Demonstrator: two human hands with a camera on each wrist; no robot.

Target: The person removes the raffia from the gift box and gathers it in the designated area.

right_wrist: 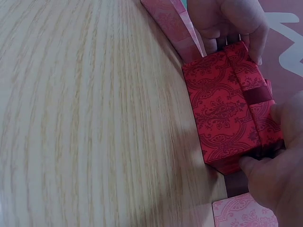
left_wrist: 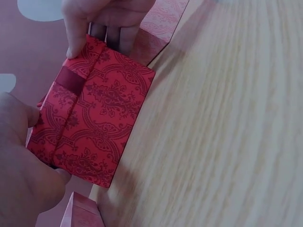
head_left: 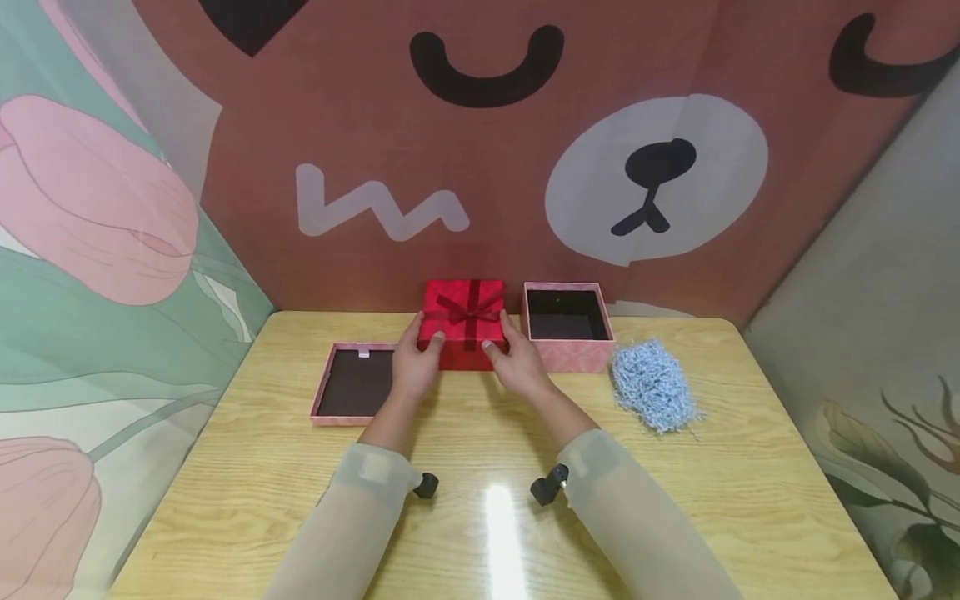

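Observation:
A red patterned gift box (head_left: 468,358) with a dark red ribbon and bow (head_left: 470,314) stands at the back of the table, lid on. My left hand (head_left: 415,367) grips its left side and my right hand (head_left: 519,365) its right side. Both thumbs lie at the front of the lid, with the other fingers around the sides. In the left wrist view the front wall of the red gift box (left_wrist: 109,109) faces the camera. From the right wrist, the same red gift box (right_wrist: 222,109) shows a seam below its lid.
To the right stands an open pink box (head_left: 573,357) with a dark inside. A pink lid (head_left: 348,420) lies inside-up at the left, partly behind my left hand. Blue shredded paper (head_left: 654,385) lies in a heap at the right. The wooden table (head_left: 465,517) meets a printed backdrop.

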